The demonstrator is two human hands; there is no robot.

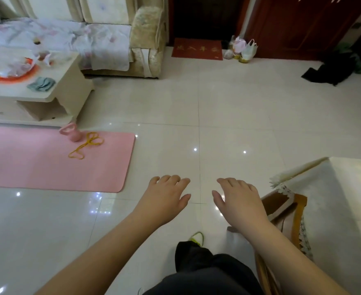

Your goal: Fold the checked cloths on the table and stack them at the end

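While both arms are reaching forward over the glossy tiled floor (228, 99), the left hand (166, 194) and the right hand (239, 199) are hovering palm down with fingers relaxed and spread, grasping nothing. At the right edge a table (341, 209) is showing under a cream cover with a lace hem, and a wooden chair (286, 211) is standing just beside it; no checked cloths are showing anywhere on the part of it in view. On the left a pink mat (36, 160) is lying on the tiles, carrying a small pink kettlebell (71, 132) and a yellow cord (88, 144). Behind it a low coffee table (53, 90) is holding a folded blue-green cloth (41, 84) and crumpled plastic wrapping (11, 68). A sofa (111, 39) is sitting beyond, and plastic bags (242, 48) are resting by a red doormat (197, 48).
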